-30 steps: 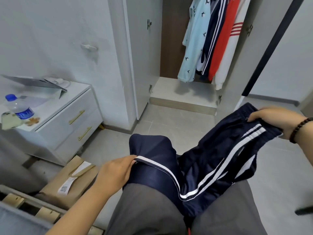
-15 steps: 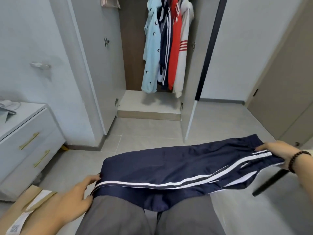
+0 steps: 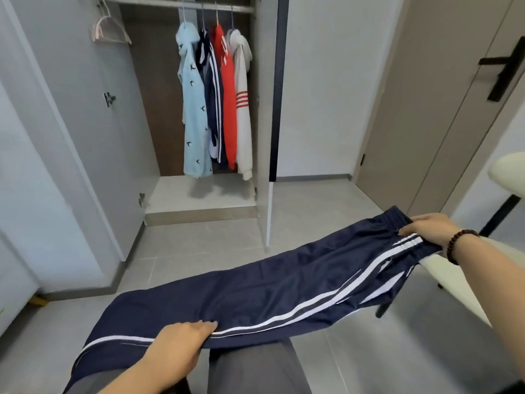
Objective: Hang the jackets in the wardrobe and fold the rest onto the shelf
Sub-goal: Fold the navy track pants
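Bunched on the lap a second ago, the navy white-striped track trousers [image 3: 270, 297] now stretch flat between the pressing left hand [image 3: 177, 346] and the right hand [image 3: 426, 230] pinching the waistband, ready for folding.

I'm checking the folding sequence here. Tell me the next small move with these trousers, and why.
Probably bring the waistband end across to the leg end, folding them in half. The navy track trousers lie stretched flat over the lap, the right hand gripping the waistband and the left hand pressing near the leg end. Four jackets hang in the wardrobe, so these go to the shelf.
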{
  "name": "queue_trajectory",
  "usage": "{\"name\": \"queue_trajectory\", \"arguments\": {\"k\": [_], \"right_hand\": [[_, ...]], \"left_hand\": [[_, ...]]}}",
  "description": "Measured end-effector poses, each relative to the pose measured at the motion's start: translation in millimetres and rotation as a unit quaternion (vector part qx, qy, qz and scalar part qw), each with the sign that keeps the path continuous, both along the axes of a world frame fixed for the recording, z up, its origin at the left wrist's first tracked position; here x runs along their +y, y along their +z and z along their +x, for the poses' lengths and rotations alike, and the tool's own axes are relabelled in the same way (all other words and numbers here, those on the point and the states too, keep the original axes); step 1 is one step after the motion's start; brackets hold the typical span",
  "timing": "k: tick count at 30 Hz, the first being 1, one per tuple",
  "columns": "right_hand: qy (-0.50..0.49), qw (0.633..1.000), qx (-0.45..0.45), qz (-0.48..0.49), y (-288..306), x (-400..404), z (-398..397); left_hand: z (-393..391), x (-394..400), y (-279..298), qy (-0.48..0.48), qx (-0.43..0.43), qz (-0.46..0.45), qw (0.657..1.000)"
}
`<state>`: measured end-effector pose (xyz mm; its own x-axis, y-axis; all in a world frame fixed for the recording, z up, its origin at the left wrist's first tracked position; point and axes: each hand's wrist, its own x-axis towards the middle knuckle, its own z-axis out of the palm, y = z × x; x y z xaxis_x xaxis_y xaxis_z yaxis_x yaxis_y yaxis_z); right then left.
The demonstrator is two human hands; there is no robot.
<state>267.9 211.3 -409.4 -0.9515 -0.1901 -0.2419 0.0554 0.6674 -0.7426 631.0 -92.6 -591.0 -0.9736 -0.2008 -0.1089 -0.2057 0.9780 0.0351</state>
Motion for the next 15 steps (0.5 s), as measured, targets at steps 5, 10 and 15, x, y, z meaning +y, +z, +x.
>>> {"name": "queue_trajectory", "arguments": {"k": [5, 10, 15], "right_hand": [[0.057, 0.995, 0.058, 0.066, 29.4, -10.8, 5.8], [0.125, 0.977, 0.104, 0.137, 63.2, -55.8, 25.4], [0.23, 0.954, 0.131, 0.141, 89.8, -126.4, 75.5]], "left_hand": [[-11.8, 10.0, -0.5, 0.009, 0.035, -0.032, 0.999], [-18.0, 23.9, 11.8, -0.011, 0.075, -0.003, 0.997], [-3.5, 18.2, 41.6, 0.083, 0.111, 0.29, 0.947]]}}
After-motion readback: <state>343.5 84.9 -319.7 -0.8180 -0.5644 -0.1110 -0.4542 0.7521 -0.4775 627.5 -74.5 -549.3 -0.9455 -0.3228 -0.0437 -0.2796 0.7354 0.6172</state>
